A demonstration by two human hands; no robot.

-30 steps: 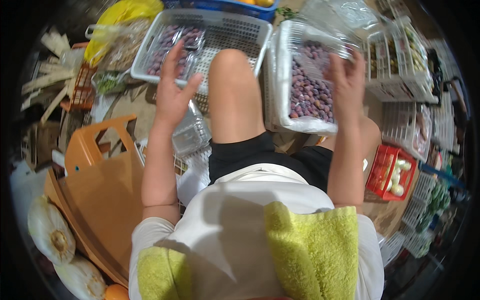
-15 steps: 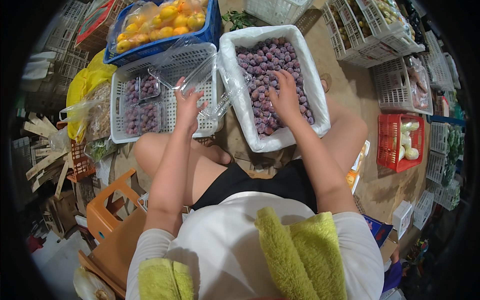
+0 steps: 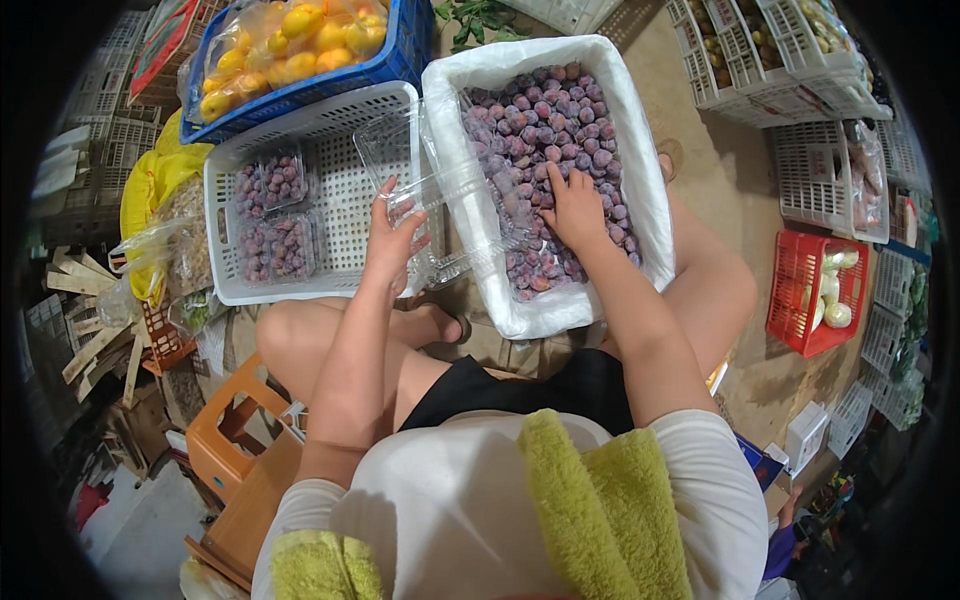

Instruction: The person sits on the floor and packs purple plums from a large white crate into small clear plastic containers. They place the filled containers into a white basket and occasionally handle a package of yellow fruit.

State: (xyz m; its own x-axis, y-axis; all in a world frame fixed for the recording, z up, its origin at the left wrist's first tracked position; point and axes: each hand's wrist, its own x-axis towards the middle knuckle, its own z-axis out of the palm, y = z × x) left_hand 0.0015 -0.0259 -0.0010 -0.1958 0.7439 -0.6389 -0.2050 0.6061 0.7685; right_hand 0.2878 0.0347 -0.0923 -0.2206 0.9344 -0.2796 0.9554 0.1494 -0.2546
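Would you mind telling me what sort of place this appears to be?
It looks like a produce shop's storage or packing area, judging by the purple plum-like fruit in a white-lined crate, the yellow-orange fruit in a blue crate, and the stacked white crates.

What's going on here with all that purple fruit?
The person's left hand is at an open clear plastic container, which overlaps the left edge of a white-lined box in this view. The right hand is down on the purple fruit in that box; whether it grips any is hard to tell. Filled clear packs sit in a white crate.
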